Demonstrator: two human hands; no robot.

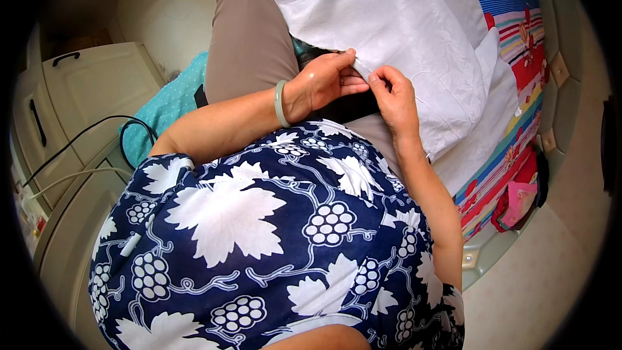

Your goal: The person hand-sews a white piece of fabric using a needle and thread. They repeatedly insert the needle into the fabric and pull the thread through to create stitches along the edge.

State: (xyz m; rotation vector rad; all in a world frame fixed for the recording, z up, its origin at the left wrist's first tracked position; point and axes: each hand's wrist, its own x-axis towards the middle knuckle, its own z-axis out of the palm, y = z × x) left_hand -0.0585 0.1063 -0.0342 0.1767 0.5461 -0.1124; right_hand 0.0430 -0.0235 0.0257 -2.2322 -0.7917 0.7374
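A large white cloth (388, 14) with a faint woven pattern spreads over my lap and off to the right. My left hand (328, 80), palm turned up below a pale green bangle (280, 103), pinches the cloth's near edge between thumb and forefinger; its other fingers curl loosely beneath. Close by on the right, my right hand (396, 99) grips the same edge with thumb and fingertips, back of the hand upward. A short folded strip of the edge runs between the two hands. Whether a needle or thread is there cannot be made out. A curved seam line shows right of my right hand.
Striped, flowered fabric (522, 73) covers a seat with a tufted edge (559, 70) at the right; a pink cloth (520, 201) lies on it. At left are a teal dotted cloth (182, 87), a black cable (80, 141), a pale cable (73, 177) and cream cabinets (104, 87) with black handles.
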